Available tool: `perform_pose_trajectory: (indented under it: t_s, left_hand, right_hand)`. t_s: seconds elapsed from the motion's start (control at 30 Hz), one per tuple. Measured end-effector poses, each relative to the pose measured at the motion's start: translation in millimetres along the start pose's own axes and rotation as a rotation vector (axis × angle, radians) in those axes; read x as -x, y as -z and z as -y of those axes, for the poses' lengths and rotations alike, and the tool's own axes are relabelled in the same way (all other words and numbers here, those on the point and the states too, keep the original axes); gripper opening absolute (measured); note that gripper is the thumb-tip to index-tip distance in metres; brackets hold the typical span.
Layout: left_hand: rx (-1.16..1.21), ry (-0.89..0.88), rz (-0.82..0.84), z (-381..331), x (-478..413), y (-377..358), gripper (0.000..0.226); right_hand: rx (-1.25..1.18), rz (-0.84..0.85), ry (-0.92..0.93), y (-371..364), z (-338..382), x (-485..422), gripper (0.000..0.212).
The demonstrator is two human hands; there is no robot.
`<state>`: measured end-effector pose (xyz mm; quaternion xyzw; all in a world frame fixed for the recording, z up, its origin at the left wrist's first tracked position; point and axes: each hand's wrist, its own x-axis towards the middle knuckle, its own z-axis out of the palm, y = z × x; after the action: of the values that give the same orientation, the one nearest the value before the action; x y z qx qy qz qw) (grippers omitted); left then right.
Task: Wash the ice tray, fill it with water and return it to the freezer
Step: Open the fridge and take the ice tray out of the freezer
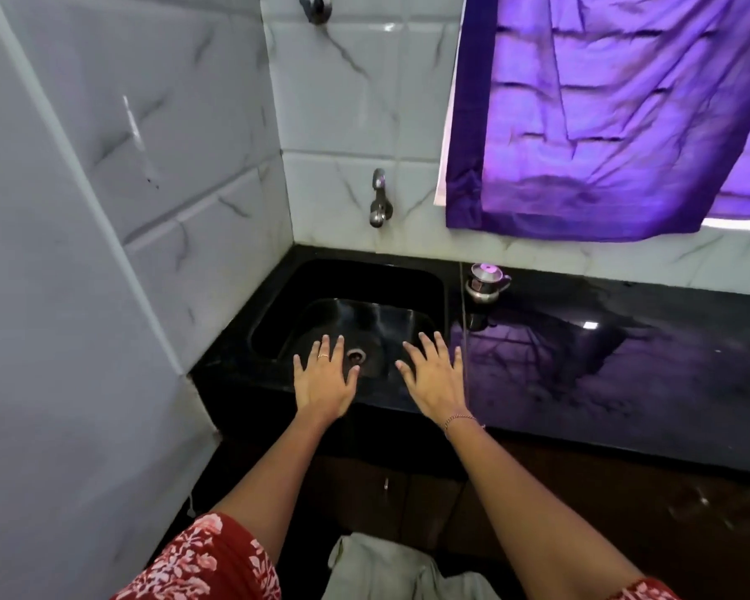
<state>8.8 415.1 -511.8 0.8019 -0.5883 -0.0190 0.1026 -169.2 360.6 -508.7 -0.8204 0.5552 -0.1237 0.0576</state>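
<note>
White marbled tiles line the kitchen corner, above a glossy black bench [624, 383] with a black sink [364, 279] set into it. A wall tap [379, 201] sits over the sink, a purple curtain [602, 114] hangs to the right, and a small steel pot [486, 285] stands near the sink's far corner. Both hands are released and hold nothing: the left hand [323, 383] and right hand [436, 378] are stretched flat, fingers spread, over the sink's front edge. The ice tray is nowhere in view, nor is the freezer. As far as this shows, washing, filling and returning all remain undone, and the tray must first be fetched.
</note>
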Motion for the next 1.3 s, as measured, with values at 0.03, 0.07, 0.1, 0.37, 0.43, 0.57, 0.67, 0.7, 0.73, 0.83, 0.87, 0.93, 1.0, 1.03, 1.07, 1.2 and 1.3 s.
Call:
perform_pose_trajectory:
  t_s: [0.03, 0.07, 0.1, 0.37, 0.43, 0.57, 0.67, 0.7, 0.73, 0.83, 0.87, 0.93, 1.0, 1.03, 1.07, 1.2, 1.3]
  left_hand:
    - [0.002, 0.019, 0.026, 2.5, 10.5, -6.8, 0.064]
    - [0.007, 0.044, 0.05, 4.4, 22.8, -14.0, 0.064]
    - [0.012, 0.069, 0.072, 5.7, 34.3, -19.9, 0.064]
    - [0.034, 0.288, 0.208, 32.4, 130.1, -57.2, 0.064]
    - [0.024, 0.329, 0.237, 40.5, 155.2, -61.7, 0.064]
    - [0.021, 0.414, 0.294, 56.7, 200.8, -71.5, 0.064]
    - [0.034, 0.486, 0.328, 68.0, 232.2, -76.5, 0.063]
    - [0.033, 0.503, 0.345, 71.1, 241.6, -77.6, 0.063]
    - [0.044, 0.532, 0.364, 75.1, 253.2, -77.7, 0.063]
    - [0.156, 0.684, 0.416, 86.1, 288.1, -75.0, 0.063]
    - [0.195, 0.734, 0.423, 88.5, 297.9, -74.4, 0.063]
    - [0.234, 0.808, 0.432, 94.1, 320.4, -73.5, 0.062]
    - [0.249, 0.866, 0.431, 97.7, 344.2, -73.1, 0.062]
    - [0.256, 0.893, 0.432, 99.2, 354.1, -73.6, 0.062]
    - [0.264, 0.924, 0.432, 101.0, 365.9, -74.5, 0.062]
    - [0.297, 1.015, 0.419, 103.2, 405.2, -80.3, 0.062]
    - [0.346, 1.112, 0.393, 100.6, 437.0, -83.5, 0.06]
  right_hand:
    - [-0.014, 0.025, 0.003, -8.1, -1.2, 9.6, 0.052]
    - [-0.028, 0.053, 0.005, -16.4, -2.9, 20.7, 0.052]
    - [-0.039, 0.08, 0.005, -23.9, -4.6, 30.7, 0.052]
    - [-0.104, 0.3, 0.049, -78.0, -3.0, 98.4, 0.051]
    - [-0.111, 0.344, 0.085, -87.3, 3.6, 114.9, 0.05]
    - [-0.124, 0.42, 0.157, -104.2, 12.9, 147.4, 0.049]
    - [-0.111, 0.499, 0.203, -117.7, 18.2, 165.4, 0.048]
    - [-0.107, 0.523, 0.212, -120.2, 19.4, 169.6, 0.047]
    - [-0.105, 0.552, 0.223, -122.2, 22.3, 173.8, 0.047]
    - [-0.112, 0.629, 0.227, -126.0, 32.9, 183.1, 0.047]
    - [-0.112, 0.646, 0.225, -126.7, 35.7, 185.1, 0.046]
    - [-0.108, 0.684, 0.238, -128.4, 44.4, 191.7, 0.046]
    - [-0.108, 0.712, 0.267, -129.7, 54.7, 200.8, 0.046]
    - [-0.106, 0.721, 0.288, -130.0, 59.6, 205.6, 0.045]
    - [-0.095, 0.733, 0.321, -131.1, 65.6, 211.8, 0.045]
    - [-0.047, 0.77, 0.466, -140.3, 87.9, 233.3, 0.046]
    - [0.003, 0.811, 0.597, -147.4, 103.8, 247.1, 0.046]
